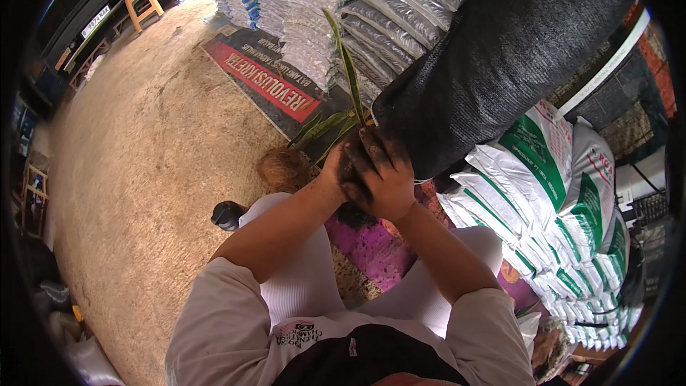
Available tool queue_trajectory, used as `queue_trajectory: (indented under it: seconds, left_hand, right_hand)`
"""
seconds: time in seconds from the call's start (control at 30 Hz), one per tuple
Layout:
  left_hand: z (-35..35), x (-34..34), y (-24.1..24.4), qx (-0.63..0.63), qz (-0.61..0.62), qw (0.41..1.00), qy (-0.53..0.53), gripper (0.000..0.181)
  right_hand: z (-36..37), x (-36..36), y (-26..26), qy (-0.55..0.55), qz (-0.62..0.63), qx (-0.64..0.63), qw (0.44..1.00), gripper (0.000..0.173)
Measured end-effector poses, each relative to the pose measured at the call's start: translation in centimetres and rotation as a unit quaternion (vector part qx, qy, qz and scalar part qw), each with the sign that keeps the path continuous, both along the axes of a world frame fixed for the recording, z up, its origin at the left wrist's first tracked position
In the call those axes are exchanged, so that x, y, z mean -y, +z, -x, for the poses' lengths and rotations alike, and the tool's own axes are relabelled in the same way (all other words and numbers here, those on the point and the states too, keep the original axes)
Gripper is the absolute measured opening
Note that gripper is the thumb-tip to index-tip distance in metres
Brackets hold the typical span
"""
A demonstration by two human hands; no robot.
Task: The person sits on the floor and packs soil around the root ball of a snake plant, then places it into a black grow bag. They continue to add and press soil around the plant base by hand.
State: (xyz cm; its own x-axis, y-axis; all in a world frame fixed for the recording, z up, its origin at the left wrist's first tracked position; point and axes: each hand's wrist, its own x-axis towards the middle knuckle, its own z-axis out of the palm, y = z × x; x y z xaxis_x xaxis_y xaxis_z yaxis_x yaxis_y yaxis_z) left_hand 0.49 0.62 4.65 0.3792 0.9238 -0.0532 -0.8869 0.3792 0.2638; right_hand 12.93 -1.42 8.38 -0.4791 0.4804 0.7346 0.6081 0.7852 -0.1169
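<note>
My left hand (347, 169) and my right hand (387, 174) are pressed together in front of me, the right fingers lying over the left. Dark soil coats the fingers of both. Whether anything sits between the palms is hidden. Just beyond the fingertips rise the yellow-edged leaves of a snake plant (349, 72); its base is out of sight behind my hands. Below them a clump of dark soil (356, 217) shows above a purple sheet (370, 252). A brown ball of coconut fibre (281, 169) rests on the floor beside my left forearm.
A big roll of black woven material (498, 59) slants from my hands to the upper right. White and green sacks (536, 198) are stacked at right, clear bags of pebbles (305, 16) ahead. A printed banner (262, 80), a black object (229, 215) and a yellow stool (142, 4) are on the left.
</note>
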Motion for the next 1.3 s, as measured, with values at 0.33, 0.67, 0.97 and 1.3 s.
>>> queue_trajectory:
  seconds: [0.33, 0.67, 0.97, 1.3]
  left_hand:
    - [-0.3, -0.5, 1.5, -0.091, -0.027, 0.995, 0.013, 0.042]
    - [-0.3, -0.9, 1.6, -0.051, -0.07, 0.996, -0.008, 0.038]
    - [1.0, -1.2, -1.9, 0.122, -0.064, 0.988, -0.074, 0.034]
    - [-1.2, 1.0, 5.0, -0.019, -0.071, 0.997, 0.027, 0.039]
  right_hand:
    - [-1.4, -3.2, -0.4, 0.072, 0.112, -0.264, 0.955, 0.03]
    - [-0.5, -2.1, -0.1, 0.078, 0.076, -0.267, 0.957, 0.043]
    - [0.6, -2.5, -1.7, 0.098, -0.105, -0.059, 0.988, 0.032]
    - [0.8, -0.9, 0.3, 0.132, 0.256, -0.527, 0.8, 0.036]
